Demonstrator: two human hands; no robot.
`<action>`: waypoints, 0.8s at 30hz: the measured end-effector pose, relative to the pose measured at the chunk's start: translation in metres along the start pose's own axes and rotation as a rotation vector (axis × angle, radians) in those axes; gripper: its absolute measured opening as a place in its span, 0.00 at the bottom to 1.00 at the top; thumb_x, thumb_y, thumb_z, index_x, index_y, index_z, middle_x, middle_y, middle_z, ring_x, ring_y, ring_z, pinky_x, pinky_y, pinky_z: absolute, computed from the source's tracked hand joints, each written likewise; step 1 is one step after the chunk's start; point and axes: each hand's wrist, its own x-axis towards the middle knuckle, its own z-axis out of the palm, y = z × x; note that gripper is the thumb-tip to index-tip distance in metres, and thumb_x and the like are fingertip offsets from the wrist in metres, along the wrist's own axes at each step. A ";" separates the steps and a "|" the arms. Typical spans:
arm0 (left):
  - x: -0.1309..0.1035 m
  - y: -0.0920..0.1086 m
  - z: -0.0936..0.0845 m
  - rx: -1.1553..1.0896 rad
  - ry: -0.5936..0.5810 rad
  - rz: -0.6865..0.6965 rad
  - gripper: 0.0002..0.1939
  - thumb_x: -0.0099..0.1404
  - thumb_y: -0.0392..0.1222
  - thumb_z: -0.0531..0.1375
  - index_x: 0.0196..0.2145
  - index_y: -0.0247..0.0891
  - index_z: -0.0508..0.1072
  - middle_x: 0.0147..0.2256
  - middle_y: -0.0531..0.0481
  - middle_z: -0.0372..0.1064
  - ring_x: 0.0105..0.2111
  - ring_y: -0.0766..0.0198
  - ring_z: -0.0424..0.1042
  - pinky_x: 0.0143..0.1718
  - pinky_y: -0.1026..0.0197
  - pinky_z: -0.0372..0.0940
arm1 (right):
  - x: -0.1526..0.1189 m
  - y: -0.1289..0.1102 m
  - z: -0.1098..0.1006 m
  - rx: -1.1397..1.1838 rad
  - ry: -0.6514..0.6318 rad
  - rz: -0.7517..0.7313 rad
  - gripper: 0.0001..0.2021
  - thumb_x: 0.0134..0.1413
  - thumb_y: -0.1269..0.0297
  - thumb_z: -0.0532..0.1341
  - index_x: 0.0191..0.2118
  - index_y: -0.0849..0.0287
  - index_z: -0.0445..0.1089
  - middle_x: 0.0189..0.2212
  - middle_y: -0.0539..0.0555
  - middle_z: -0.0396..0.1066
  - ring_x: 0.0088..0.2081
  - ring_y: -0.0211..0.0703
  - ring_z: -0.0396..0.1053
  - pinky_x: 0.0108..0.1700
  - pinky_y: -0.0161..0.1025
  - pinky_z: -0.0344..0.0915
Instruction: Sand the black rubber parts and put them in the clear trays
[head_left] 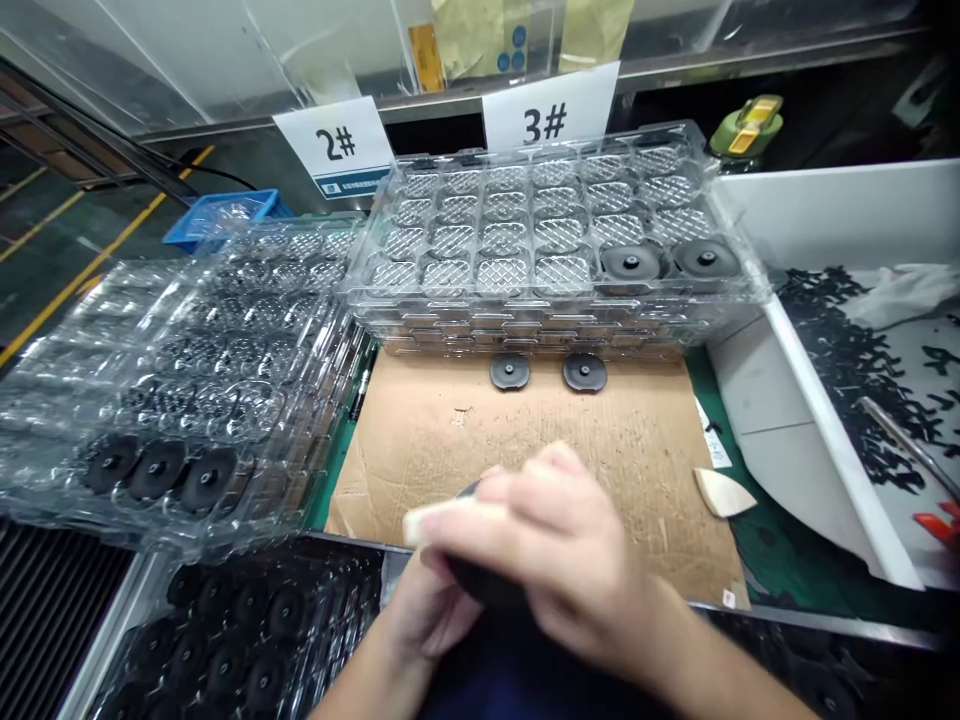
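Low in front of my body, both of my hands close around a dark round disc, mostly covered by fingers. My left hand grips it from below and the left. My right hand lies over it from above, blurred by motion. A pale tip shows at the right hand's fingers; whether it is a finger cover or a separate piece I cannot tell. Beyond the hands, two black discs with raised centres, a left one and a right one, lie on the cardboard sheet.
Stacked clear trays stand behind the cardboard, with two black discs at front right. More clear trays are at left, and trays of black discs sit lower. A white bin holds small black pieces. A beige wedge lies at right.
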 end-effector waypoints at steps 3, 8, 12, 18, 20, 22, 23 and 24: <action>0.003 0.006 -0.009 -0.070 -0.076 0.027 0.35 0.42 0.55 0.67 0.49 0.44 0.69 0.51 0.45 0.66 0.49 0.51 0.67 0.54 0.55 0.58 | -0.016 0.029 0.003 -0.007 0.066 0.296 0.16 0.61 0.73 0.48 0.50 0.52 0.64 0.42 0.49 0.71 0.42 0.38 0.65 0.42 0.39 0.55; 0.001 0.015 -0.018 -0.150 -0.083 0.034 0.31 0.47 0.53 0.64 0.50 0.47 0.67 0.53 0.44 0.65 0.48 0.54 0.68 0.53 0.57 0.58 | -0.061 0.069 0.039 -0.118 -0.058 0.486 0.15 0.60 0.71 0.50 0.51 0.53 0.64 0.40 0.52 0.71 0.38 0.40 0.68 0.39 0.40 0.59; 0.001 0.013 -0.017 -0.145 -0.055 0.033 0.32 0.47 0.53 0.64 0.50 0.45 0.67 0.52 0.46 0.66 0.50 0.52 0.67 0.55 0.53 0.56 | -0.071 0.073 0.054 -0.147 -0.113 0.488 0.14 0.58 0.72 0.52 0.46 0.56 0.69 0.31 0.51 0.72 0.32 0.40 0.68 0.35 0.39 0.60; 0.002 0.008 -0.011 -0.136 -0.019 0.033 0.29 0.46 0.50 0.66 0.48 0.48 0.68 0.50 0.51 0.68 0.49 0.56 0.67 0.49 0.60 0.63 | -0.028 0.018 0.012 -0.114 0.189 0.434 0.17 0.58 0.70 0.53 0.54 0.56 0.61 0.46 0.55 0.69 0.42 0.41 0.67 0.42 0.40 0.62; 0.001 0.008 -0.009 -0.125 -0.010 0.019 0.26 0.50 0.46 0.65 0.48 0.46 0.69 0.48 0.51 0.69 0.47 0.60 0.68 0.48 0.64 0.63 | -0.016 -0.006 0.006 -0.065 0.194 0.223 0.17 0.57 0.72 0.53 0.53 0.62 0.61 0.42 0.56 0.71 0.40 0.41 0.67 0.43 0.41 0.62; 0.002 0.008 -0.008 -0.131 -0.035 0.023 0.23 0.52 0.42 0.65 0.47 0.45 0.70 0.46 0.51 0.70 0.46 0.60 0.69 0.48 0.64 0.63 | -0.009 -0.020 0.006 -0.014 0.087 0.072 0.16 0.57 0.74 0.51 0.50 0.66 0.63 0.36 0.56 0.72 0.37 0.40 0.68 0.42 0.40 0.62; 0.002 0.009 -0.007 -0.143 -0.039 0.038 0.23 0.51 0.40 0.66 0.47 0.46 0.70 0.46 0.52 0.70 0.46 0.59 0.69 0.48 0.62 0.63 | -0.006 -0.022 0.008 0.006 0.020 0.059 0.15 0.57 0.74 0.51 0.49 0.65 0.64 0.35 0.55 0.72 0.36 0.39 0.68 0.41 0.39 0.62; 0.002 0.009 -0.006 -0.159 -0.037 0.061 0.23 0.51 0.39 0.66 0.46 0.47 0.71 0.46 0.53 0.71 0.46 0.60 0.69 0.48 0.62 0.64 | -0.003 -0.023 0.010 0.011 -0.034 0.078 0.14 0.57 0.74 0.51 0.48 0.64 0.65 0.34 0.53 0.72 0.35 0.38 0.68 0.40 0.39 0.62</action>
